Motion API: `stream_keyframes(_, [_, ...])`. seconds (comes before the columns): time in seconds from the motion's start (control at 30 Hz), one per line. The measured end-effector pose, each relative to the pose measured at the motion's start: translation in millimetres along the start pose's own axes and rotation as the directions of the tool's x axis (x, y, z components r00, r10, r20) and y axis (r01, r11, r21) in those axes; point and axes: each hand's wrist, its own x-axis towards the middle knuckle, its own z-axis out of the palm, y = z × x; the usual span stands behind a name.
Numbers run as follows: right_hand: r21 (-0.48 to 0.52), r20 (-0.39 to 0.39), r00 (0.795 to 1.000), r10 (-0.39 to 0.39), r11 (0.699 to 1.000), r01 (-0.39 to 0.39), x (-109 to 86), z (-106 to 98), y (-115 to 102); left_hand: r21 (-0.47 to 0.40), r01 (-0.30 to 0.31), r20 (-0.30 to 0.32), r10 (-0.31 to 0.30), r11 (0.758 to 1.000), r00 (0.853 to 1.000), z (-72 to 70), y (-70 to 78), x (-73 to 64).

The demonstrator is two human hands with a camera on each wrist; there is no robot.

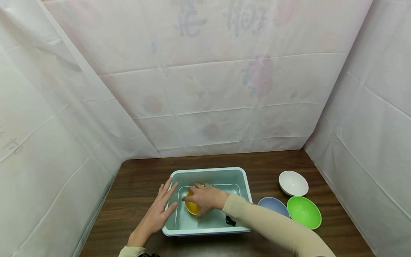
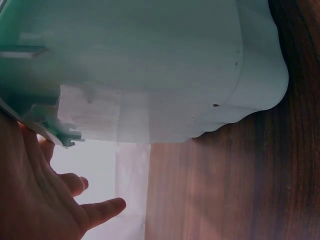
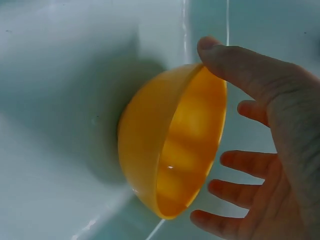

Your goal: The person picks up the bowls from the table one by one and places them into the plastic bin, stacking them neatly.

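A yellow bowl (image 1: 192, 208) sits inside a pale green plastic tub (image 1: 208, 232), left of its middle. My right hand (image 1: 208, 198) reaches down over the bowl with fingers spread. In the right wrist view the thumb lies at the rim of the bowl (image 3: 145, 135), while the other fingers are stretched out apart from it. My left hand (image 1: 157, 210) is at the tub's left rim, fingers straight and spread. The left wrist view shows that hand (image 2: 45, 195) beside the tub's outer wall (image 2: 170, 65), some fingers partly hidden behind the rim.
To the right of the tub are a white bowl (image 1: 293, 183), a green bowl (image 1: 304, 213) and a blue bowl (image 1: 273, 205), the last partly covered by the right sleeve (image 1: 269, 221). All stand on a dark wooden table (image 1: 138, 182). White sheets (image 1: 208, 89) hang around the back and sides.
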Motion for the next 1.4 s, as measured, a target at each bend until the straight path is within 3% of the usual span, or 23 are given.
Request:
stream_keyframes(0.23, [0.086,0.004,1.0,0.015,0.996,-0.016,-5.5,-10.0,7.1,0.001,-0.037,-0.008,0.037,0.999,0.999,0.1,-1.7,0.3])
stream_keyframes(0.77, [0.254,-0.119,0.991,0.063,0.967,-0.031,-33.3,-53.0,28.8,-0.013,0.026,0.001,-0.026,1.0,1.0,1.0,-3.2,-1.0])
stream_keyframes(1.1, [0.41,-0.17,0.971,0.168,0.908,-0.085,-56.6,-74.6,42.1,-0.02,0.016,-0.008,-0.016,1.0,1.0,1.2,-1.4,-1.0])
stream_keyframes(1.4, [0.546,-0.242,0.919,0.311,0.827,-0.136,-86.7,-77.5,54.9,-0.018,-0.006,-0.02,0.005,1.0,1.0,-0.3,0.0,-0.2])
